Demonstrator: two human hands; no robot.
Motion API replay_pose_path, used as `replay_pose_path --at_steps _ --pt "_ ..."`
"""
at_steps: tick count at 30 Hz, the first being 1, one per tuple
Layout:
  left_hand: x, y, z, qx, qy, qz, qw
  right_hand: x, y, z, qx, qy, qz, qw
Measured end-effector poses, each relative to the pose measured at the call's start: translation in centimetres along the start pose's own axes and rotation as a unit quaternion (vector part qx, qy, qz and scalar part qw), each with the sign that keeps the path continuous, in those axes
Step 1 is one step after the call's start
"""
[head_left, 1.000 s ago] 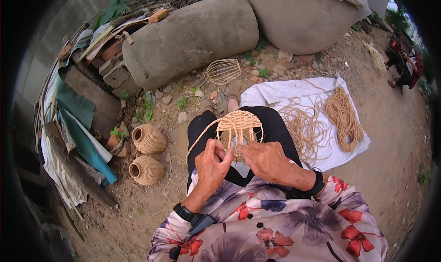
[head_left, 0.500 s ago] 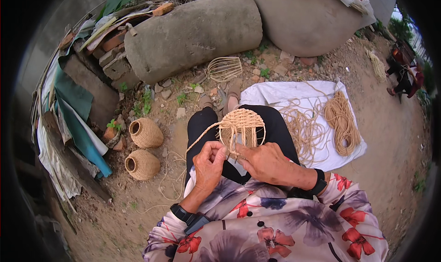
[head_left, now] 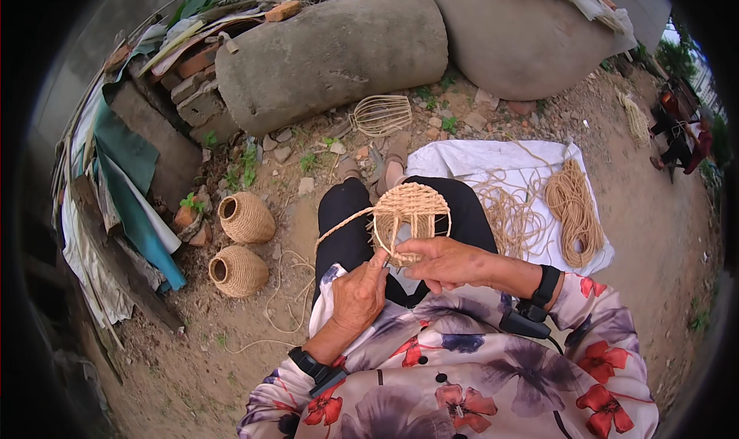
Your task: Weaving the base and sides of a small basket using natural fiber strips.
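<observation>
A half-woven rope basket [head_left: 413, 200] rests between my knees, its upper part tightly braided and its lower part showing a round frame with upright strands. My left hand [head_left: 359, 297] is closed, thumb and fingertips pinching the near edge of the frame. From the right, my right hand [head_left: 450, 263] grips the same rim, index finger and thumb close to the left fingertips. What exactly lies between the fingertips is partly hidden. A twisted rope [head_left: 344, 228] runs from the basket's left side over my left thigh toward the ground.
Two finished woven pots [head_left: 248, 220] lie on the dirt at the left. On a white sheet [head_left: 531, 153] at the right are loose rope and a coiled rope bundle [head_left: 576, 216]. A bare frame [head_left: 382, 116] sits beyond my feet, before a large concrete cylinder [head_left: 331, 62].
My left hand has shifted lower, its fingers now pointing up to the rim. My right hand has moved slightly right and up, its wrist raised. The basket has turned a little.
</observation>
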State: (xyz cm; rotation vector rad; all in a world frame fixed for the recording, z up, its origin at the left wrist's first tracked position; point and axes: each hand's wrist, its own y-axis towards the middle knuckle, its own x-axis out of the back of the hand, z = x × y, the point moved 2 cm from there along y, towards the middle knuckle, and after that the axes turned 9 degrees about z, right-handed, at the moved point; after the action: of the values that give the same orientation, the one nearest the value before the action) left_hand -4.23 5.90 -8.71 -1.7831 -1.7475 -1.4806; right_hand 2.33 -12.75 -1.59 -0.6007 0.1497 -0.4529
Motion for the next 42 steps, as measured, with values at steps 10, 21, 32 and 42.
replay_pose_path --at_steps 10,21,32,42 --pt "2.1 2.6 -0.6 -0.045 0.025 -0.012 0.999 -0.8 -0.3 -0.1 0.034 0.011 0.009 0.999" --pt "9.4 4.7 0.3 -0.023 0.044 0.027 0.998 -0.6 -0.9 1.8 0.285 -0.031 -0.188 0.939" --pt "28.5 -9.0 17.7 0.363 0.194 -0.167 0.896 -4.1 3.2 2.6 0.293 -0.371 -0.200 0.858" --pt "35.0 -19.5 18.4 0.445 0.276 -0.070 0.849 -1.2 2.5 3.3 0.392 -0.312 -0.217 0.838"
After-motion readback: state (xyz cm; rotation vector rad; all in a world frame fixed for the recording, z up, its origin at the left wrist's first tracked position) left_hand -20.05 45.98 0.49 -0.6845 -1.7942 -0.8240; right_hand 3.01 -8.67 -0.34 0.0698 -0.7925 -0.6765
